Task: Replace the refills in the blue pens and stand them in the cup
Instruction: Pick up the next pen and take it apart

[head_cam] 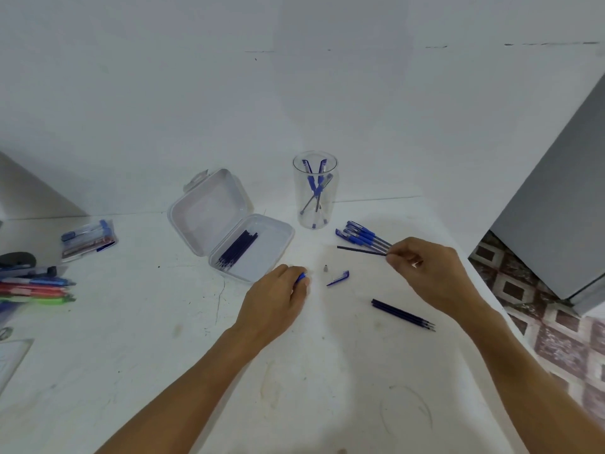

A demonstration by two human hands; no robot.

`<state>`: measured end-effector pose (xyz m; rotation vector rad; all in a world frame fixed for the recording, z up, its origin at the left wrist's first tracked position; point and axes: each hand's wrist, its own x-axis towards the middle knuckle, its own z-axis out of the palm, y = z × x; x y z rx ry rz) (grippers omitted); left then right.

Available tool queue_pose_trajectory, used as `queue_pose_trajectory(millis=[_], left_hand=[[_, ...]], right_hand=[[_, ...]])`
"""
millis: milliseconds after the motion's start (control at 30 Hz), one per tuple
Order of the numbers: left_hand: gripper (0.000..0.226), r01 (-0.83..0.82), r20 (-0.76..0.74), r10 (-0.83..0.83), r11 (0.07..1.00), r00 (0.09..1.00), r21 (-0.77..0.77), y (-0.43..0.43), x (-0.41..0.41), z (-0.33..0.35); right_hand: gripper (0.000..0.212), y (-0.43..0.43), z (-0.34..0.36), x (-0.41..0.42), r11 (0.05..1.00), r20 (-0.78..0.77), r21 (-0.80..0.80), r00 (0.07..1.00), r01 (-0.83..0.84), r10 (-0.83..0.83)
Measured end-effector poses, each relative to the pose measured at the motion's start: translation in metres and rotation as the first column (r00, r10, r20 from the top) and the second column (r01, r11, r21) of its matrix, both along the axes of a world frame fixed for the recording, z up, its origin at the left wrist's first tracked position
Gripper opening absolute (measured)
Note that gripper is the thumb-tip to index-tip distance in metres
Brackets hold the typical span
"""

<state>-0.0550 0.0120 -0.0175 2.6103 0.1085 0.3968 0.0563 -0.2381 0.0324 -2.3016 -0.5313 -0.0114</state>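
Head view: left hand (278, 296) grips a stripped pen (301, 277) on the tabletop (163, 339); right hand (422, 267) pinches a refill (360, 250) near the waiting pens (361, 237). Likely mid-swap; next, seat a fresh refill in the pen.

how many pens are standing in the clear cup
3 in the cup: left pen and right pen cross, caps up; a third pen leans right. Overlap may hide another.

My left hand (278, 296) covers all but a blue end of the plastic pen (302, 276) it grips, my right hand (425, 270) hides one end of the thin dark refill (360, 251), and the bright coloured markers (36, 291) run off the left edge.
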Motion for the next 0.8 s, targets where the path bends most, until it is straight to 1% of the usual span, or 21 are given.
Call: queue_pose_trajectory(millis=[67,133,200,367,500,633,700,800], left_hand=[[0.028,-0.01,0.007,0.01,0.999,1.0,-0.034,-0.008,0.002,0.0],[0.027,-0.015,0.009,0.015,0.998,1.0,-0.055,-0.014,0.004,-0.001],[0.028,-0.013,0.006,0.014,0.999,1.0,-0.052,-0.019,0.004,-0.003],[0.027,-0.04,-0.001,0.04,0.998,0.999,-0.053,-0.02,0.004,-0.007],[0.027,-0.057,-0.019,0.056,0.996,0.998,-0.07,-0.018,0.004,-0.008],[0.025,-0.061,-0.018,0.06,0.995,0.998,-0.074,-0.019,0.003,-0.01],[0.026,-0.061,-0.019,0.059,0.995,0.998,-0.078,-0.021,0.003,-0.01],[0.026,-0.054,-0.016,0.053,0.996,0.998,-0.073,-0.023,0.003,-0.011]], right_hand=[[0.006,-0.006,-0.007,-0.014,0.998,-0.013,0.045,0.999,0.046,-0.045],[0.008,-0.015,-0.016,-0.028,0.997,-0.024,0.052,0.998,0.062,-0.061],[0.01,-0.026,-0.026,-0.042,0.998,-0.023,0.011,0.998,0.061,-0.061],[0.016,-0.049,-0.044,-0.063,0.991,0.05,-0.097,0.995,0.092,-0.088],[0.009,-0.055,-0.049,-0.069,0.976,0.081,-0.189,0.992,0.111,-0.097],[0.01,-0.057,-0.049,-0.071,0.958,0.064,-0.254,0.991,0.132,-0.119],[0.019,-0.053,-0.047,-0.07,0.956,0.096,-0.265,0.99,0.129,-0.107],[0.044,-0.043,-0.046,-0.064,0.945,0.103,-0.313,0.992,0.096,-0.066]])
